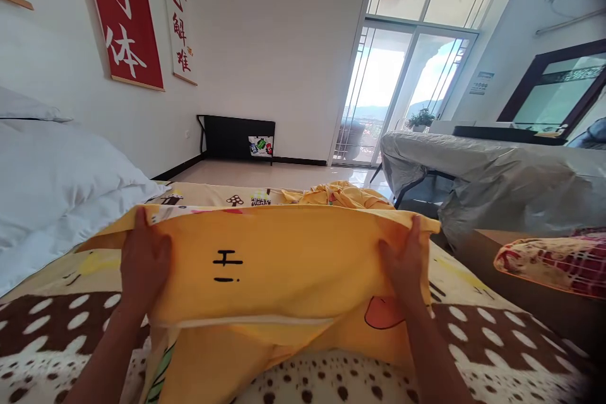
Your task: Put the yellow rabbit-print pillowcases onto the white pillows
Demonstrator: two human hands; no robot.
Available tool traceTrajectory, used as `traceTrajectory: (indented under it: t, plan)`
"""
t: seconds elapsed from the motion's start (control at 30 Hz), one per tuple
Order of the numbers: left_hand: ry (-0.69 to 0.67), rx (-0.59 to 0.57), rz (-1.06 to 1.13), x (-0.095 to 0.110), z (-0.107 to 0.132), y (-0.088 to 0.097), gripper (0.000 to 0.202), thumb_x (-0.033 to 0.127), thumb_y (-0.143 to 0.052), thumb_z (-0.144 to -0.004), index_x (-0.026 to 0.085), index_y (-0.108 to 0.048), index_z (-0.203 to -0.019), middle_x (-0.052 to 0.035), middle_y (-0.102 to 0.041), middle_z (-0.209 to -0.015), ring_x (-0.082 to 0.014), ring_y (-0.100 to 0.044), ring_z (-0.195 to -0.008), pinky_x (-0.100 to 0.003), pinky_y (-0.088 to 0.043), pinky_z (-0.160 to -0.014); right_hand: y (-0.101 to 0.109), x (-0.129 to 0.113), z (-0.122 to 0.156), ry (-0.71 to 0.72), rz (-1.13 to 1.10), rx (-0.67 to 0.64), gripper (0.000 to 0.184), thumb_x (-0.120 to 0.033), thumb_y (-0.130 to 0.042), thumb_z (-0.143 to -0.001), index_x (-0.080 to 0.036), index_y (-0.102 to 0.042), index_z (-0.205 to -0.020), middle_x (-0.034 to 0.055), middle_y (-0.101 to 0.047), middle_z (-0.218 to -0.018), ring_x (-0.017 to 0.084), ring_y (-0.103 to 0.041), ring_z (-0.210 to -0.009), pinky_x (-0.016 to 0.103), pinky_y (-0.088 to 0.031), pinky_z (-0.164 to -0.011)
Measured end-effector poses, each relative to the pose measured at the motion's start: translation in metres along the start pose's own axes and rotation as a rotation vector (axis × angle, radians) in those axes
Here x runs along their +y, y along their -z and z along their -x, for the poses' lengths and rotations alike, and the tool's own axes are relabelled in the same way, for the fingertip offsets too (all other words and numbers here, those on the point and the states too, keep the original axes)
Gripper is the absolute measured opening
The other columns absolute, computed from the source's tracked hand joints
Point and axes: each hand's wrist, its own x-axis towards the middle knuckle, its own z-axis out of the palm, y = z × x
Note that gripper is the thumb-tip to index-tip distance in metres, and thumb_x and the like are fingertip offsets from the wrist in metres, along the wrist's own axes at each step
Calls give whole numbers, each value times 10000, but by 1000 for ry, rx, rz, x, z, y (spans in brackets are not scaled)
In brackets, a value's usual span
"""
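Note:
A yellow printed cloth (293, 259), with black "Hi" lettering and a red patch, is stretched between my two hands above the bed. My left hand (146, 262) is closed on its upper left corner, thumb and fingers gripping the edge. Near the upper right corner, my right hand (402, 265) pinches the same cloth. The lower part of the cloth hangs in folds toward me. Whether it is a pillowcase or a larger cover, I cannot tell. Beneath it lies a brown, cream and yellow patterned bed sheet (38, 309).
White bedding (61, 183) is heaped at the left. A crumpled yellow cloth (343, 194) lies at the bed's far edge. To the right stand a plastic-covered table (511, 177) and a cardboard box (521, 278) with a patterned cloth bundle (553, 265) on it.

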Motion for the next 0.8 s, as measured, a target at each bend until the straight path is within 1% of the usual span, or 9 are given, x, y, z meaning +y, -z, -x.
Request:
traceTrajectory:
  t: [0.07, 0.17, 0.27, 0.37, 0.43, 0.5, 0.63, 0.73, 0.8]
  plan:
    - [-52, -171, -95, -17, 5, -28, 690, 327, -425, -864, 117, -196, -1479, -194, -383, -1446, -350, -375, -1326, -496, -346, -1066, -23, 18, 3, -55, 81, -152, 817, -344, -453, -784, -94, -130, -1492, 146, -270, -1518, 281, -247, -1397, 433, -223, -1136]
    - [-133, -372, -235, -46, 21, -70, 662, 275, -424, -841, 63, -262, -1447, -220, -485, -1356, -321, -465, -1260, -458, -381, -1030, -48, 52, 15, -260, 220, -473, 806, -268, -455, -754, -37, -179, -1475, 180, -285, -1508, 284, -282, -1387, 414, -245, -1126]
    - [-158, -560, -340, -64, 40, -95, 622, 231, -387, -848, 32, -284, -1429, -214, -490, -1365, -314, -458, -1266, -462, -376, -1020, -60, 77, 26, -402, 269, -608, 777, -250, -483, -749, 3, -250, -1447, 224, -328, -1475, 318, -325, -1363, 448, -263, -1105]
    - [-143, -594, -356, -68, 45, -103, 591, 219, -346, -864, 40, -293, -1425, -207, -491, -1369, -310, -445, -1279, -482, -359, -1027, -63, 88, 30, -429, 236, -605, 758, -271, -498, -756, -8, -289, -1435, 223, -370, -1452, 329, -355, -1344, 451, -280, -1091]
    - [-134, -558, -289, -63, 40, -100, 600, 222, -346, -861, 53, -281, -1433, -206, -486, -1374, -298, -436, -1293, -475, -347, -1048, -61, 90, 26, -437, 195, -570, 760, -297, -487, -772, -24, -268, -1447, 206, -352, -1468, 300, -356, -1349, 403, -294, -1091]
    - [-146, -491, -144, -53, 32, -94, 634, 259, -354, -865, 78, -226, -1459, -191, -427, -1427, -275, -393, -1333, -446, -331, -1083, -56, 89, 19, -437, 154, -512, 755, -339, -442, -810, -54, -210, -1469, 174, -314, -1497, 253, -338, -1365, 347, -307, -1086]
    - [-205, -360, 94, -22, 25, -77, 699, 375, -384, -880, 186, -116, -1497, -108, -287, -1523, -232, -245, -1411, -413, -271, -1143, -43, 74, 4, -383, 28, -322, 782, -417, -420, -819, -137, -143, -1494, 99, -291, -1520, 209, -297, -1386, 315, -297, -1094]
    - [-212, -367, 123, -7, 26, -71, 719, 387, -402, -880, 196, -95, -1502, -98, -267, -1533, -234, -217, -1420, -423, -254, -1153, -38, 56, 0, -315, -34, -217, 823, -435, -457, -773, -132, -179, -1486, 93, -291, -1518, 213, -261, -1400, 314, -260, -1113]
    - [-201, -393, 108, -5, 22, -74, 722, 379, -403, -880, 186, -93, -1503, -101, -251, -1539, -237, -218, -1419, -424, -252, -1153, -39, 46, -2, -296, -29, -227, 839, -432, -461, -758, -111, -183, -1482, 105, -304, -1510, 211, -244, -1405, 308, -247, -1116]
